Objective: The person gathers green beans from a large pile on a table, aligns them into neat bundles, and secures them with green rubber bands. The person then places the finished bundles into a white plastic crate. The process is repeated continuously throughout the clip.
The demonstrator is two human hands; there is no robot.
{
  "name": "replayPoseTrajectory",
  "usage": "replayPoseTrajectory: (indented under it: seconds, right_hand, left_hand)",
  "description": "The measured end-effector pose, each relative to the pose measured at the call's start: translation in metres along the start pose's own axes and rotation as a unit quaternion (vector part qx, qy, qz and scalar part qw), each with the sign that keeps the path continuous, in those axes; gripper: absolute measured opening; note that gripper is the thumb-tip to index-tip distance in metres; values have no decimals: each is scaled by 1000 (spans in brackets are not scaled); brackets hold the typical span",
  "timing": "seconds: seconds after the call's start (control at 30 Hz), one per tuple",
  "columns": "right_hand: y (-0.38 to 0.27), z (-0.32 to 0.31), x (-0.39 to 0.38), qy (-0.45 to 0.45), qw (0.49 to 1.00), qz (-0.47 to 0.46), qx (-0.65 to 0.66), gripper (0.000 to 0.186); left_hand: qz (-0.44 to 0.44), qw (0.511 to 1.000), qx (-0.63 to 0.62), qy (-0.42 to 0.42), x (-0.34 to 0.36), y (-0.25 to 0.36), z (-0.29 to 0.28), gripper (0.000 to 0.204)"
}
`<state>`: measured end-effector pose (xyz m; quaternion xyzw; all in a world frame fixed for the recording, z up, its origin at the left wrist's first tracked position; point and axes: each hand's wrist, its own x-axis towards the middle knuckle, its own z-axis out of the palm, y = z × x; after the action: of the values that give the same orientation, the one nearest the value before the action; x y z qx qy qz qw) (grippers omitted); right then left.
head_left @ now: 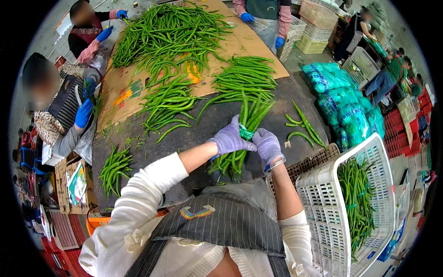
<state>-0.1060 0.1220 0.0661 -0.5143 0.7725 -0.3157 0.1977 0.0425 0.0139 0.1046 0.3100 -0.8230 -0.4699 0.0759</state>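
My left hand (230, 141), in a lavender glove, is closed around a bundle of long green peppers (253, 112) with a green band (246, 131) round it. My right hand (267, 147), gloved alike, is closed at the right side of the bundle by the band. The bundle is held at a slant over the dark table (295, 87). Beyond it lie two loose piles of peppers (242, 76) (166, 104). A few stray peppers (307, 127) lie to the right, and a small pile (115, 168) lies at the left.
A big pepper heap (170, 32) covers cardboard (129, 92). A white crate (318, 217) of banded bundles stands at my right, beside a brown crate (309, 159) and teal bags (339, 101). Co-workers (69, 111) (87, 32) (258, 14) stand around the table; others work at the far right.
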Motion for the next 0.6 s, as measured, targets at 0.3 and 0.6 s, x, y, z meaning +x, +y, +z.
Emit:
replayPoseTrajectory:
  seconds: [0.3,0.6]
  right_hand:
    - [48,11,-30,-39,957,45,284,22]
    - [22,29,-48,51,825,199,527,10]
  left_hand:
    - [79,918,-340,-191,10,-8,-10,48]
    - [-26,966,189,-174,1,31,-29,89]
